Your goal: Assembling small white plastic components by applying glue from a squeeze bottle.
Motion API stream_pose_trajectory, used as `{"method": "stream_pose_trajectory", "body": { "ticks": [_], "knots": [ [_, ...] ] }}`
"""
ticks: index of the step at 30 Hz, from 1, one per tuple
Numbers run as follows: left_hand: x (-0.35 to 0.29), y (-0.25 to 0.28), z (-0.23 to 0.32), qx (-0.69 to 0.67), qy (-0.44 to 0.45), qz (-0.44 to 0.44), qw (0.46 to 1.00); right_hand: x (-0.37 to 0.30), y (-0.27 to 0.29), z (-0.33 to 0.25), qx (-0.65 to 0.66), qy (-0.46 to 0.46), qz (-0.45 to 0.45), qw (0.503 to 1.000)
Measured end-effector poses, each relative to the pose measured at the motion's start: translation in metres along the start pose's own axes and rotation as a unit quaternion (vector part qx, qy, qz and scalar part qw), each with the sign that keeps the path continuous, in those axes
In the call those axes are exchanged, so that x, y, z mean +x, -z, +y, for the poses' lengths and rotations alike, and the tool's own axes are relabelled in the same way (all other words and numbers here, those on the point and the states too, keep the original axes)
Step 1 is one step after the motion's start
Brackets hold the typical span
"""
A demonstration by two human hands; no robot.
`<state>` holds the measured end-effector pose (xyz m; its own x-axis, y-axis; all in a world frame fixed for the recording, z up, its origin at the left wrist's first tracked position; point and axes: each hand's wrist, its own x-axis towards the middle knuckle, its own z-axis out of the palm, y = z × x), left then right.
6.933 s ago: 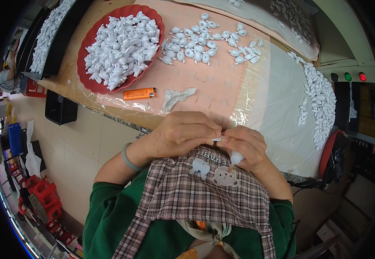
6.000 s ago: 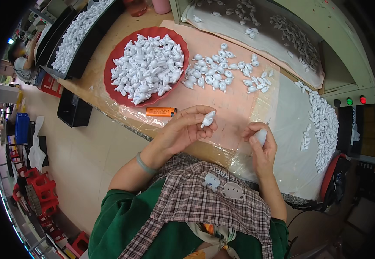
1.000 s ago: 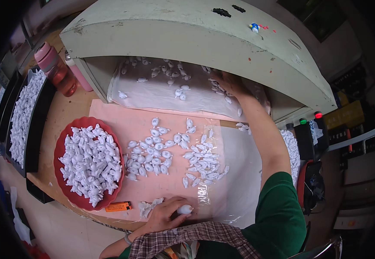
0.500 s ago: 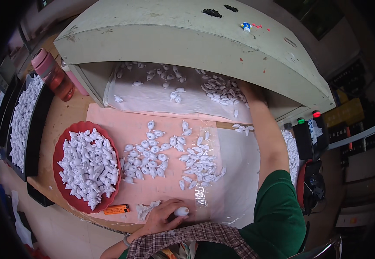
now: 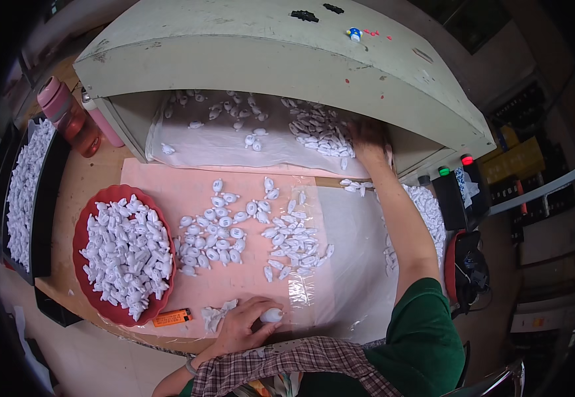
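Note:
Near the front edge of the table, my left hand [image 5: 246, 325] curls its fingers and thumb around a white rounded piece [image 5: 272, 315] with a small tip. My right hand [image 5: 368, 140] reaches under the grey box-like shelf, right beside a heap of small white plastic pieces [image 5: 320, 132]. Shade blurs its fingers, so whether they hold anything cannot be made out. On the pink sheet between my hands lie a group of small white rounded figures [image 5: 214, 231] and a group of slimmer white pieces [image 5: 297, 245].
A red scalloped bowl [image 5: 79, 264] heaped with white pieces stands left, by an orange lighter [image 5: 172, 317] and crumpled tissue [image 5: 218, 316]. Overhead juts the grey shelf top [image 5: 234, 63]. Black trays [image 5: 48, 205] and a pink-lidded bottle [image 5: 69, 112] sit far left; more white pieces lie right.
My right hand has drawn slightly back toward me, showing more of itself at the heap's right side. The whole view has shifted a little. My left hand keeps its hold.

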<state>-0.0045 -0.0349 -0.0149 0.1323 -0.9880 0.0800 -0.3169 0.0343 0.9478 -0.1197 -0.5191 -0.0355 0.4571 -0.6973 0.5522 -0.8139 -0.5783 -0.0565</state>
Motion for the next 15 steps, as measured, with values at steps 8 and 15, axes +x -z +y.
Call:
{"method": "stream_pose_trajectory", "body": {
  "ticks": [8,15],
  "knots": [
    [-0.003,0.000,0.002,-0.030,0.054,0.003,0.998,-0.008,0.027,-0.030,0.215,0.086,-0.048,0.972],
    [-0.005,0.000,-0.002,-0.006,0.044,0.000,0.999,-0.063,0.054,-0.025,0.042,0.057,-0.146,0.987]
  ]
}}
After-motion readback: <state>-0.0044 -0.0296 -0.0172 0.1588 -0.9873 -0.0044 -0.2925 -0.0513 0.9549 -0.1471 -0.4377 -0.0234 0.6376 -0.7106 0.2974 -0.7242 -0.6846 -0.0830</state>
